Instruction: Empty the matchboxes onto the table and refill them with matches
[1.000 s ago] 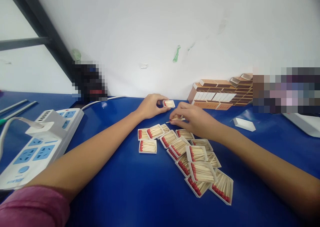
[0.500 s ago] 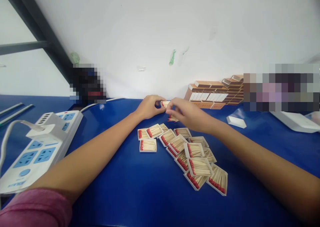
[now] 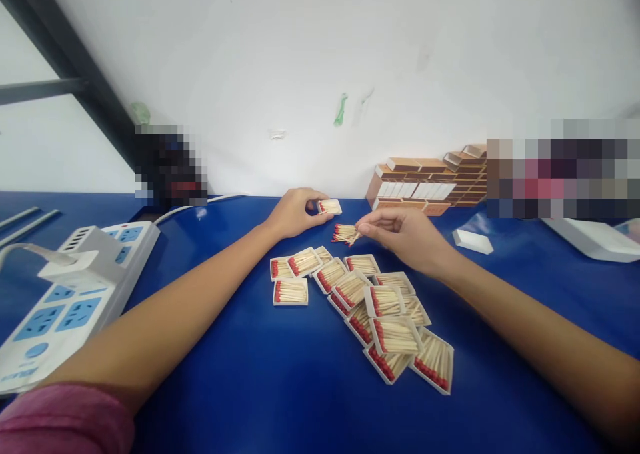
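Observation:
My left hand (image 3: 300,213) is closed on the left end of a small white matchbox tray (image 3: 331,207) with some red-headed matches in it, close to the wall. Just in front lies a small heap of loose matches (image 3: 343,233) on the blue table. My right hand (image 3: 400,234) reaches the right edge of that heap with thumb and fingertips pinched together at the match ends. Nearer me, several filled matchbox trays (image 3: 397,335) overlap in a pile, and a few more filled trays (image 3: 291,292) lie to its left.
Stacked matchbox sleeves (image 3: 425,184) stand against the wall at the right. An upturned white tray (image 3: 473,241) lies before them. A power strip (image 3: 75,307) with a plugged-in charger (image 3: 83,257) occupies the left, its cable running along the wall.
My right hand has moved from the tray in my left hand down and right to the loose matches. The left hand still holds the tray in about the same place.

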`<state>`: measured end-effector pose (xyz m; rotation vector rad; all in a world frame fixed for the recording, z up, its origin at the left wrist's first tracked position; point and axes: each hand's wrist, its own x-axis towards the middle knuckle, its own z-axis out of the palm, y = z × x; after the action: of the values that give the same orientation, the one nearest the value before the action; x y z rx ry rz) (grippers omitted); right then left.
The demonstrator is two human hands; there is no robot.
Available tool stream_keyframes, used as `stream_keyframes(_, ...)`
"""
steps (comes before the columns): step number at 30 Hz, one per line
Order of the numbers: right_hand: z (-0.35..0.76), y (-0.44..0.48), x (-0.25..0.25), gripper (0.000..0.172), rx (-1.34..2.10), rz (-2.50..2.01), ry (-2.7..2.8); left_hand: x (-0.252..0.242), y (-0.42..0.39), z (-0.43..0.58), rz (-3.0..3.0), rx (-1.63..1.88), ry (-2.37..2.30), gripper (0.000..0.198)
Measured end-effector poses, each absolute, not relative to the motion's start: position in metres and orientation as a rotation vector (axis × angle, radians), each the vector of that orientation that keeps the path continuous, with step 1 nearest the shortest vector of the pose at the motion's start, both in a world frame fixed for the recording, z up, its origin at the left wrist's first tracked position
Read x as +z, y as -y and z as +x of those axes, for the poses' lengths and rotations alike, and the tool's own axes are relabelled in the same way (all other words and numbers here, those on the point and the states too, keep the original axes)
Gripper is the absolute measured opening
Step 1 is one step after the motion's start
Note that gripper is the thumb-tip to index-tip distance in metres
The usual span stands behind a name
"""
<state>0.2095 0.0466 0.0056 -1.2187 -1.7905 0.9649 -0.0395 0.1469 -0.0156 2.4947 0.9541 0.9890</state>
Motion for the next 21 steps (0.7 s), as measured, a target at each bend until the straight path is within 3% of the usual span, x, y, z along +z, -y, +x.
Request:
stream_keyframes(3,0.205,-0.044,-0.003,0.036,0.928,-1.289,1.83,-0.015,-0.147,-0.04,2.493,0.984,-0.956,0.029)
stream_keyframes(8,0.209,-0.047,-0.008,0.037,0.502,-1.275,2.099,-0.016,-0.148,-0.04,2.462,0.967,-0.968,0.032)
stream_keyframes(17,0.206,-0.06,-0.002,0.02,0.319,-1.205,2.227,-0.012,-0.144,-0.038,2.44,0.98,-0.987,0.032)
stream_keyframes(21,0.207,-0.064,0.009,0.021,0.235,-1.255,2.124,-0.001,-0.139,-0.033,2.357,1.04,-0.993,0.036)
